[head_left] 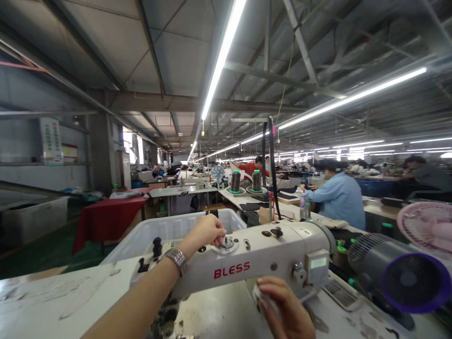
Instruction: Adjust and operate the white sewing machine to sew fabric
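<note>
A white sewing machine [247, 263] marked BLESS stands on the white worktable [52, 301] in front of me. My left hand [206, 233], with a metal watch on the wrist, rests on top of the machine, fingertips on a round metal knob [228, 243]. My right hand [282, 308] is under the machine arm near its right end, fingers curled around a small white round object [259, 294]; what it is I cannot tell.
A clear plastic bin [176, 226] sits behind the machine. A dark fan [399, 275] and a pink fan [425, 228] stand at the right. Thread cones [246, 181] on the table behind. A person in a blue shirt [339, 197] and others work at nearby stations. A red-covered table [106, 216] is at the left.
</note>
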`<state>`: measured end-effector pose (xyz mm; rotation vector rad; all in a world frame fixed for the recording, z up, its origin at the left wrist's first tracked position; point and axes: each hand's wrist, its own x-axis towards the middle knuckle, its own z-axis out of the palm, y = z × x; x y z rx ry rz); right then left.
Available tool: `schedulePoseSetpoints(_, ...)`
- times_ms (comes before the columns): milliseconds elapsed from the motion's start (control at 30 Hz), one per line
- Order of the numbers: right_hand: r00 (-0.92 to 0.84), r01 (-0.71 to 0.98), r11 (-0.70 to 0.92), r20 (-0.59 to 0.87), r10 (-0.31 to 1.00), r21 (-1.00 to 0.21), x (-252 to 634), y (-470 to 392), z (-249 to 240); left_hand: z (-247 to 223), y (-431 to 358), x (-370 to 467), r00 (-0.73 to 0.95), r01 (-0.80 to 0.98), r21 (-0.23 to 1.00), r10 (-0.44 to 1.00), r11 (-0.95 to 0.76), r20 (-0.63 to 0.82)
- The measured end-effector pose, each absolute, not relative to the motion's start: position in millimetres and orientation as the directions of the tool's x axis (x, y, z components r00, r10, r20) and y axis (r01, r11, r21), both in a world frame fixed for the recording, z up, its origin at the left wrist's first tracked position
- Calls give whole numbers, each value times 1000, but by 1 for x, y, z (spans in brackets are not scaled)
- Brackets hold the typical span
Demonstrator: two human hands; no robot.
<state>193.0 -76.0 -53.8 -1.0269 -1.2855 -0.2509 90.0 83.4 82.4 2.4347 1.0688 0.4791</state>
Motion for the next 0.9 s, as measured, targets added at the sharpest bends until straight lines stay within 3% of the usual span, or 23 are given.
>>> schedulePoseSetpoints(100, 246, 757, 531, 919, 308, -381, 195, -46, -10, 81, 86, 80, 597, 655, 491, 792, -574, 129)
schedulePoseSetpoints(200, 260, 750, 516, 902, 346, -414, 197, -10, 14, 76, 84, 76, 544, 695, 420, 809, -584, 224)
schedulePoseSetpoints(400, 209, 729, 504, 852, 480, -463, 200, 35, 15, 66, 75, 70, 531, 732, 282, 779, -620, 333)
schedulePoseSetpoints(600, 147, 782, 452, 831, 536, -430, 195, 32, 10, 55, 61, 59, 496, 766, 208, 766, -608, 409)
schedulePoseSetpoints(900, -77, 886, 438, 886, 458, -150, 202, 25, -6, 52, 51, 60, 451, 807, 179, 782, -563, 430)
